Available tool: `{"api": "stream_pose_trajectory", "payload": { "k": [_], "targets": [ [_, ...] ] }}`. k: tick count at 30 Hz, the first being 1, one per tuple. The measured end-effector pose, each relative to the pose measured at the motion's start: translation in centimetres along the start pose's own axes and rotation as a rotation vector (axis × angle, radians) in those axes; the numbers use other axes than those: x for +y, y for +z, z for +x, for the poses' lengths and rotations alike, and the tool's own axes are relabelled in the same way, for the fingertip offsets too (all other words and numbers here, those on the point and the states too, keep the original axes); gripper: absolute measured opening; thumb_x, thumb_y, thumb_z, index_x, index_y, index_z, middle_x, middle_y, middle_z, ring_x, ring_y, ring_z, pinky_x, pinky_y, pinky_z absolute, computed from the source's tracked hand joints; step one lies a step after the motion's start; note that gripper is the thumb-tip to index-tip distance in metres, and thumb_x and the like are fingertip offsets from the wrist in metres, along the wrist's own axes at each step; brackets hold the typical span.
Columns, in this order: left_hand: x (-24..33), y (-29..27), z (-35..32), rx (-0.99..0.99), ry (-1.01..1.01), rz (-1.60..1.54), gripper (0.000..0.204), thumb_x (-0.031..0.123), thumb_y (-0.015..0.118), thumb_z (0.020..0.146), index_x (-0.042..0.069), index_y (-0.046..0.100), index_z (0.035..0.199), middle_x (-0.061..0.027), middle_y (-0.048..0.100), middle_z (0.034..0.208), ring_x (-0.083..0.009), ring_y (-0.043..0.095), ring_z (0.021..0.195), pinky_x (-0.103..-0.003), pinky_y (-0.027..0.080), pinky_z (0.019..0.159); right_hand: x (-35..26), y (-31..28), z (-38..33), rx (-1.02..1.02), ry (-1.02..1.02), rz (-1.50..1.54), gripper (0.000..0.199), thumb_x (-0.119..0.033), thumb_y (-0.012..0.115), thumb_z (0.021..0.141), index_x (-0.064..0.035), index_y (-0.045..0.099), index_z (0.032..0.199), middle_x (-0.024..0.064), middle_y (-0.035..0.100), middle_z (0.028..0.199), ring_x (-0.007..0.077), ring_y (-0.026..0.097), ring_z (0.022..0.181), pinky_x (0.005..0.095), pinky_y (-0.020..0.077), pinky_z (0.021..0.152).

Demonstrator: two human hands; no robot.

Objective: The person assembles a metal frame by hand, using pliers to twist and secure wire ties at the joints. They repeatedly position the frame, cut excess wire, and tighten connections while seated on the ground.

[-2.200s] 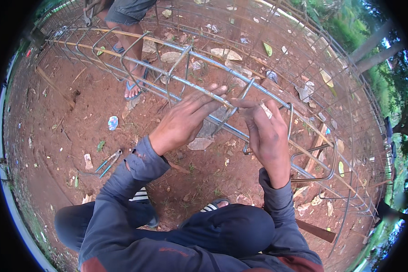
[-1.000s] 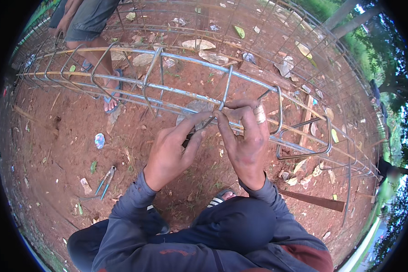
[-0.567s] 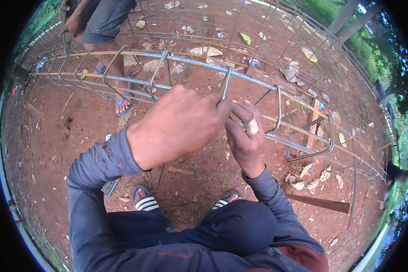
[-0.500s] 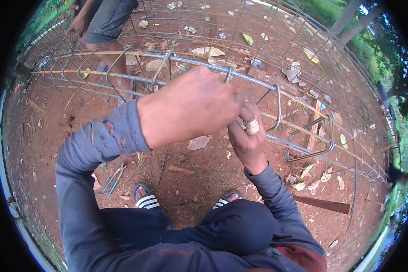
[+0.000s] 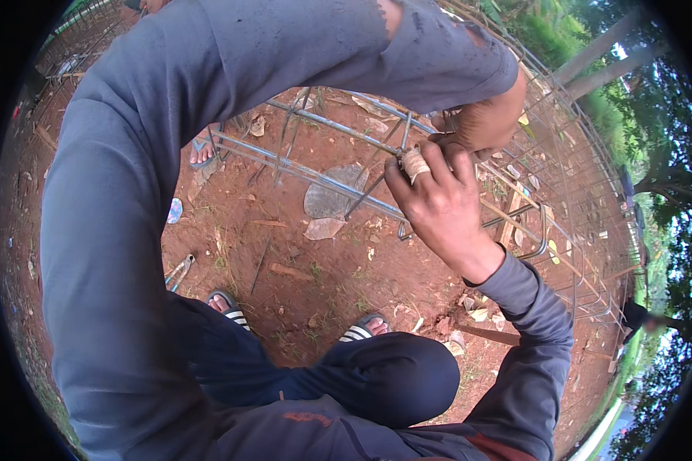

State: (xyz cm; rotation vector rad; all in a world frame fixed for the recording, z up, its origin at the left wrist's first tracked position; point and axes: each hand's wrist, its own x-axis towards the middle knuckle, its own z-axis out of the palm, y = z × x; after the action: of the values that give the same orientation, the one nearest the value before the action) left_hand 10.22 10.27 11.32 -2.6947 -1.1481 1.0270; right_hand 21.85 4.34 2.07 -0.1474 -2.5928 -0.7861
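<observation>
A long rebar cage (image 5: 323, 180) of grey steel bars and bent stirrups lies over red dirt. My right hand (image 5: 438, 207) has a taped finger. It grips the cage at a joint where a stirrup crosses the upper bar. My left hand (image 5: 480, 123) is just above and to the right of that joint. Its fingers are curled against the same bar, and whatever they hold is hidden. My left arm in a grey sleeve (image 5: 131, 192) arches high across the left and top of the view. I am squatting, with my striped sandals (image 5: 227, 303) on the dirt below the cage.
Pliers (image 5: 178, 270) lie on the dirt at lower left of the cage. Another person's sandalled foot (image 5: 204, 150) stands behind the bars. More rebar cages (image 5: 584, 192) stretch to the right, with dry leaves, wood scraps and trees beyond.
My left arm has swung up and over, now filling the left and top of the view, with its hand moved to the far side of the joint. My right hand stays on the joint.
</observation>
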Motion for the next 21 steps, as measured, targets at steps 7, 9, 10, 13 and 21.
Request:
{"api": "stream_pose_trajectory", "payload": {
  "k": [7,9,10,13,21],
  "targets": [
    [1.3,11.1,-13.1,0.774,0.16,-0.32,0.018,0.017,0.069,0.09,0.004,0.067,0.102,-0.0138,0.069,0.091,-0.0265,0.067,0.084,-0.041,0.054,0.072,-1.6,-0.7,1.6,-0.27,0.293,0.052,0.015,-0.007,0.068,0.092,-0.0128,0.068,0.106,0.008,0.064,0.086,0.0272,0.064,0.069,0.0406,0.0506,0.059],
    [2.6,18.0,-19.5,0.937,0.091,-0.47,0.016,0.017,0.069,0.091,0.005,0.065,0.101,-0.0128,0.068,0.089,-0.0257,0.066,0.081,-0.04,0.053,0.071,-3.3,-0.6,2.3,-0.254,0.44,0.057,0.012,-0.014,0.069,0.098,-0.0122,0.069,0.109,0.0085,0.071,0.086,0.0281,0.068,0.067,0.041,0.0507,0.058],
    [2.9,21.5,-22.1,0.984,0.028,-0.54,0.016,0.018,0.069,0.092,0.005,0.065,0.1,-0.0123,0.067,0.088,-0.0253,0.065,0.08,-0.039,0.053,0.07,-3.6,-1.1,2.7,-0.29,0.544,0.09,0.014,-0.017,0.071,0.098,-0.012,0.07,0.111,0.0082,0.072,0.084,0.0258,0.069,0.067,0.04,0.0508,0.058],
    [4.3,34.7,-26.7,0.757,-0.415,-0.937,0.015,0.018,0.068,0.094,0.006,0.062,0.098,-0.0108,0.065,0.085,-0.024,0.064,0.076,-0.037,0.052,0.068,-5.0,-2.0,4.6,-0.395,0.872,0.159,0.023,-0.019,0.075,0.096,-0.0089,0.071,0.116,0.007,0.071,0.077,0.018,0.07,0.067,0.0364,0.0504,0.058],
    [32.9,68.6,-25.3,-0.184,-1.189,-0.849,0.066,0.038,0.074,0.085,0.011,0.056,0.143,-0.0189,0.056,0.143,-0.0394,0.056,0.126,-0.054,0.046,0.101,-5.8,-0.2,7.0,-0.005,1.834,0.687,0.021,-0.011,0.074,0.095,0.0001,0.066,0.111,0.0125,0.074,0.085,0.0158,0.072,0.075,0.0278,0.0557,0.065]
  ]
}}
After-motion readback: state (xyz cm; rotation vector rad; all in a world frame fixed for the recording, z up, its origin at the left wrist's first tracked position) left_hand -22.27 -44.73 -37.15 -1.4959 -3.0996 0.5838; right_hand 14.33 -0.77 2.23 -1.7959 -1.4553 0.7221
